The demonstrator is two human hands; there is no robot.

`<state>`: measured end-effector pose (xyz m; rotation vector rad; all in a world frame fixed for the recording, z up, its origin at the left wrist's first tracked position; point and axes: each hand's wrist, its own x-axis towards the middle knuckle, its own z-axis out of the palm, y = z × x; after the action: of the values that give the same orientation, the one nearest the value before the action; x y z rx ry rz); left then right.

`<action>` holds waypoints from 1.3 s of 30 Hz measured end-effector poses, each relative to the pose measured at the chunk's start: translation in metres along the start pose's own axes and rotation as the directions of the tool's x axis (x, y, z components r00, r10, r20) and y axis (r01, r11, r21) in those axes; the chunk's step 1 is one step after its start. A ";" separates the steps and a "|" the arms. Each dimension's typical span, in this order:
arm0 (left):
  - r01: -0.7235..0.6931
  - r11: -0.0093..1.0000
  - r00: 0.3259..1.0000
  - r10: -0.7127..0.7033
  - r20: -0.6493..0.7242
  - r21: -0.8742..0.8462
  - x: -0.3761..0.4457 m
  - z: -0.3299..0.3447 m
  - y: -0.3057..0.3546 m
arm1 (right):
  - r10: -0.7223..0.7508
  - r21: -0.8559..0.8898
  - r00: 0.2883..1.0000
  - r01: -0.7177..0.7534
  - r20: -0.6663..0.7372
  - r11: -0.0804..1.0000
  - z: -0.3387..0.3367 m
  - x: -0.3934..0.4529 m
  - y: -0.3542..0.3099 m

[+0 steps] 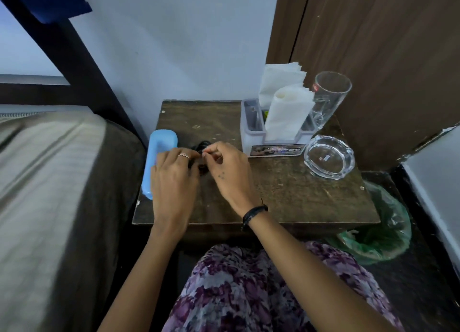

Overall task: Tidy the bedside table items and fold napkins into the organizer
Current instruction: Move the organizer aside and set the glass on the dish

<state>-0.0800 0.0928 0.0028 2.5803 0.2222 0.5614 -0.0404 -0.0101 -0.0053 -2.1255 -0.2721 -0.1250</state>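
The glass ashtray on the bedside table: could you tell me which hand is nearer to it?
Right. The right hand is mid-table, left of the glass ashtray with bare wood between. The left hand lies farther left, beside the blue case.

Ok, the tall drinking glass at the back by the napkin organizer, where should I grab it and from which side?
Wrap your fingers round the lower body of the glass from the front right. It stands upright with smooth, straight walls, so a side grip suits it. The napkins and organizer crowd its left, and the wooden panel stands behind. Reach over the ashtray in front.
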 end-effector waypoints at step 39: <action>0.270 0.955 0.961 -0.260 0.090 -0.123 0.094 0.041 -0.054 | 0.064 -0.079 0.989 -0.054 0.133 0.995 0.065 0.104 0.005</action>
<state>0.0195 0.1459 -0.0239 2.3843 0.4812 0.3696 0.0610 0.0571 -0.0240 -2.2179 -0.2876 0.0449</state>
